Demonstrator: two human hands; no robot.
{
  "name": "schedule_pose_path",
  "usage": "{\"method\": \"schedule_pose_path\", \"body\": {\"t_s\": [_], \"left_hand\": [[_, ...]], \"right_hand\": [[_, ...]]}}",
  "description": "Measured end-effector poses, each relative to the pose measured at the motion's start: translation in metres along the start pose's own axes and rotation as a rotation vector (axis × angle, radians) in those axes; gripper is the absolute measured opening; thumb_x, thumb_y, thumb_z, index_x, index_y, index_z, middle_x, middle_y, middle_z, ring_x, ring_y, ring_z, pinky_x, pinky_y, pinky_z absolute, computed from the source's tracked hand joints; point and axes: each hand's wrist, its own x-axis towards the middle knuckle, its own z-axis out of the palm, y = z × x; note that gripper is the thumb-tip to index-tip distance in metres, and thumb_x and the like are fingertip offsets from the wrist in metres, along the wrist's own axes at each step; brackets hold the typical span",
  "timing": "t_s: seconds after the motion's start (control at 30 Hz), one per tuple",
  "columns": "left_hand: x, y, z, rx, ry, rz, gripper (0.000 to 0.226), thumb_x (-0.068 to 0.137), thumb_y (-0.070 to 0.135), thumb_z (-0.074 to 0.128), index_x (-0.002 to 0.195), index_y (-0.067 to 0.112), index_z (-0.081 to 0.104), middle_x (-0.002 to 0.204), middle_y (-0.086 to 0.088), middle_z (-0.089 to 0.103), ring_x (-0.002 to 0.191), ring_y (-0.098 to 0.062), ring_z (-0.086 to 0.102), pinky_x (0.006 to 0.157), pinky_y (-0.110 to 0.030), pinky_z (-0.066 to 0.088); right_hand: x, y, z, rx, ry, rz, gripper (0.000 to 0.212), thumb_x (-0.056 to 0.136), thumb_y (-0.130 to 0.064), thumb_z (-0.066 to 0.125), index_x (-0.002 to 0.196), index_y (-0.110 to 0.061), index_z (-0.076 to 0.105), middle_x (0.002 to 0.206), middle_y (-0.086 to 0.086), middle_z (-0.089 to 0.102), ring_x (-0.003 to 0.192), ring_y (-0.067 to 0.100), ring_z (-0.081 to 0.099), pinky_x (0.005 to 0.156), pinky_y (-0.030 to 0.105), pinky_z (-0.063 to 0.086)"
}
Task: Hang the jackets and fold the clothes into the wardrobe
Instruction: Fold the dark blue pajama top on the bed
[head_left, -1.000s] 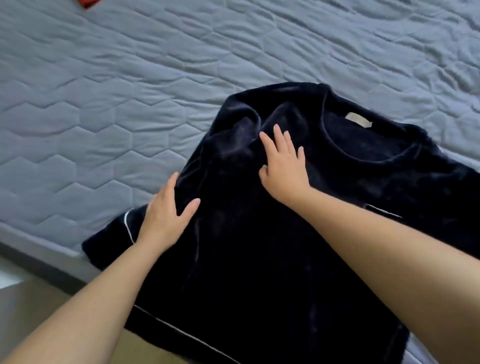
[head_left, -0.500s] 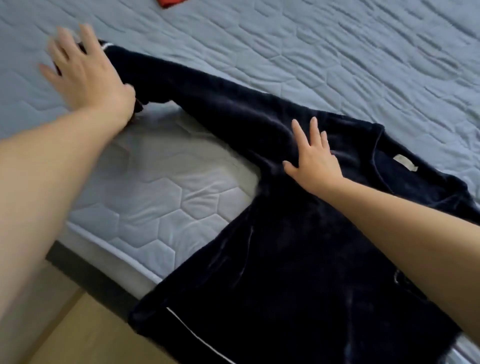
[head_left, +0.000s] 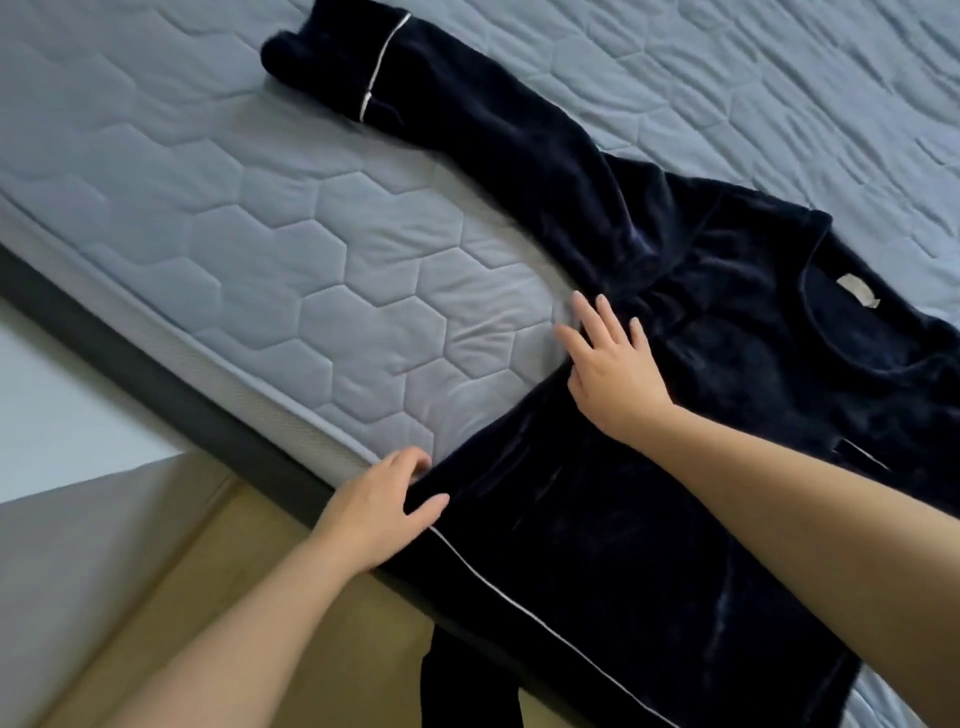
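Navy velour long-sleeved top (head_left: 649, 545) with white piping is lying front-up on the pale blue quilted mattress (head_left: 311, 270). Its body is occupying the 4 o'clock part of the view, and its hem is overhanging the dark bed frame (head_left: 156, 379) toward 6 o'clock. One long sleeve (head_left: 493, 130) is stretching away from the shoulder toward 11 o'clock, with the cuff lying bunched at the far end. The neckline, with a small pale label (head_left: 756, 292), is sitting at 3 o'clock.

Left hand (head_left: 384, 512), at 7 o'clock, is pinching the side edge of the top just above the hem, with the thumb on the fabric and the fingers curled at the edge. Right hand (head_left: 613, 374), near centre, is lying flat and spread, pressing the fabric at the underarm where the sleeve is joining the body.

Judgement: the garment is being smoothed and squared ahead of a first fold. No fold is showing yet, and the wardrobe is not in view.

Risks:
- The overhanging hem is hanging its weight over the edge, so letting go with both hands could send the slippery pile sliding toward the floor (head_left: 156, 571).
- Wrinkles are gathering around the underarm, and folding over them would be setting a lumpy crease.
- A dark strip of cloth (head_left: 467, 680) is hanging below the frame at 6 o'clock. Whether it is part of this top cannot be told, and it could be snagging or dragging during the fold.
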Motion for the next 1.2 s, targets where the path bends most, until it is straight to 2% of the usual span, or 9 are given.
{"method": "schedule_pose_path", "body": {"t_s": [0.1, 0.17, 0.27, 0.4, 0.5, 0.67, 0.87, 1.07, 1.2], "left_hand": [[-0.025, -0.008, 0.011, 0.099, -0.129, 0.027, 0.043, 0.088, 0.049, 0.053, 0.124, 0.03, 0.041, 0.117, 0.016, 0.053, 0.103, -0.012, 0.057, 0.077, -0.031, 0.048], [-0.034, -0.015, 0.014, 0.006, 0.005, -0.052, 0.006, 0.09, 0.025, 0.05, 0.095, 0.022, 0.049, 0.091, -0.001, 0.063, 0.086, -0.028, 0.061, 0.068, -0.038, 0.047], [-0.036, -0.035, 0.015, -0.255, 0.093, -0.327, 0.014, 0.088, 0.009, 0.045, 0.074, 0.008, 0.044, 0.067, -0.011, 0.055, 0.074, -0.036, 0.057, 0.06, -0.035, 0.038], [-0.036, -0.038, 0.023, -0.329, 0.178, -0.528, 0.009, 0.09, 0.015, 0.055, 0.09, 0.006, 0.056, 0.093, -0.013, 0.059, 0.095, -0.033, 0.056, 0.074, -0.034, 0.038], [-0.049, -0.03, 0.026, -0.151, 0.403, -0.423, 0.036, 0.078, 0.025, 0.073, 0.106, 0.008, 0.057, 0.107, -0.01, 0.055, 0.102, -0.031, 0.052, 0.085, -0.039, 0.04], [-0.056, -0.023, 0.032, 0.267, 0.159, -0.245, 0.03, 0.086, 0.026, 0.055, 0.116, 0.021, 0.051, 0.111, 0.005, 0.056, 0.102, -0.02, 0.054, 0.085, -0.032, 0.038], [-0.044, -0.037, 0.019, -0.152, 0.207, -0.368, 0.021, 0.081, -0.002, 0.039, 0.065, 0.011, 0.036, 0.061, -0.011, 0.044, 0.066, -0.035, 0.043, 0.055, -0.036, 0.029], [-0.026, -0.06, 0.007, -0.412, -0.075, -0.366, 0.025, 0.078, -0.003, 0.033, 0.072, 0.002, 0.056, 0.067, -0.007, 0.055, 0.069, -0.024, 0.051, 0.058, -0.026, 0.036], [-0.025, -0.063, 0.011, -0.285, -0.128, -0.383, 0.024, 0.081, 0.0, 0.034, 0.07, 0.008, 0.054, 0.078, -0.011, 0.059, 0.081, -0.03, 0.057, 0.061, -0.028, 0.038]], "right_hand": [[-0.009, 0.006, -0.002, -0.254, -0.08, -0.224, 0.049, 0.09, -0.016, 0.051, 0.138, -0.017, 0.041, 0.151, 0.004, 0.027, 0.145, 0.024, 0.011, 0.114, 0.057, -0.004], [-0.012, 0.01, -0.008, -0.361, -0.101, -0.274, 0.047, 0.087, -0.014, 0.053, 0.133, -0.019, 0.046, 0.134, 0.001, 0.044, 0.135, 0.023, 0.03, 0.11, 0.06, -0.01], [-0.008, 0.011, -0.017, -0.436, -0.069, -0.241, 0.037, 0.086, -0.014, 0.055, 0.123, -0.019, 0.052, 0.114, -0.002, 0.051, 0.115, 0.02, 0.044, 0.109, 0.063, -0.011], [0.008, -0.004, -0.025, -0.479, -0.043, -0.181, 0.02, 0.089, -0.014, 0.049, 0.107, -0.017, 0.056, 0.096, -0.002, 0.051, 0.101, 0.02, 0.047, 0.11, 0.064, -0.009], [0.015, -0.014, -0.028, -0.489, -0.105, -0.15, 0.018, 0.091, -0.017, 0.046, 0.107, -0.019, 0.054, 0.094, -0.003, 0.053, 0.101, 0.021, 0.048, 0.11, 0.066, -0.006], [0.021, -0.026, -0.026, -0.384, -0.32, -0.274, 0.022, 0.091, -0.023, 0.044, 0.11, -0.021, 0.055, 0.096, -0.005, 0.057, 0.107, 0.021, 0.052, 0.114, 0.058, -0.001], [0.027, -0.019, -0.032, -0.4, -0.095, -0.169, 0.01, 0.088, -0.022, 0.043, 0.089, -0.016, 0.051, 0.085, 0.0, 0.062, 0.09, 0.023, 0.056, 0.113, 0.049, 0.015], [0.047, -0.028, -0.045, -0.123, -0.419, -0.145, 0.02, 0.083, -0.017, 0.043, 0.085, -0.021, 0.062, 0.089, 0.002, 0.064, 0.083, 0.025, 0.055, 0.076, 0.033, 0.042], [0.055, -0.032, -0.05, -0.188, -0.46, -0.135, 0.019, 0.083, -0.017, 0.042, 0.088, -0.025, 0.059, 0.09, 0.001, 0.061, 0.08, 0.024, 0.054, 0.069, 0.032, 0.036]]}}
